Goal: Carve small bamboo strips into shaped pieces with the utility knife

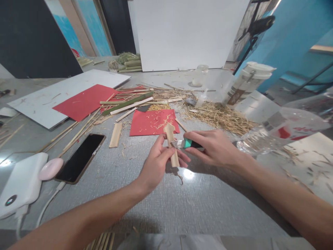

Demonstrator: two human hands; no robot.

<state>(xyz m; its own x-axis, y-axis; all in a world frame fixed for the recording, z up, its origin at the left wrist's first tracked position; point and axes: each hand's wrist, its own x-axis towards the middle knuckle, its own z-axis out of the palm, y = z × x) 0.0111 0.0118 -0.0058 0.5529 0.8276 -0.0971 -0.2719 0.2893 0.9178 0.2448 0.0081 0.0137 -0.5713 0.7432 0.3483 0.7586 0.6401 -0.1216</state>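
Note:
My left hand (pixel 162 156) pinches a pale, flat strip of wood or bamboo (pixel 170 133), whose far end is cut to a wider, pointed shape. In my right hand (pixel 212 146) is a utility knife (pixel 188 143) with a green and black handle. Its blade lies against the right edge of the strip, close to my left thumb. Just beyond the hands rests a red sheet (pixel 151 123) scattered with shavings. A short flat pale piece (pixel 115 135) lies to the left of it.
A phone (pixel 82 158), a white power bank (pixel 23 182) and its cable are at the left. Stalks (pixel 130 100) and a straw heap (pixel 221 118) spread across the back. On the right stand a plastic bottle (pixel 278 130) lying over and a tall cup (pixel 244 85).

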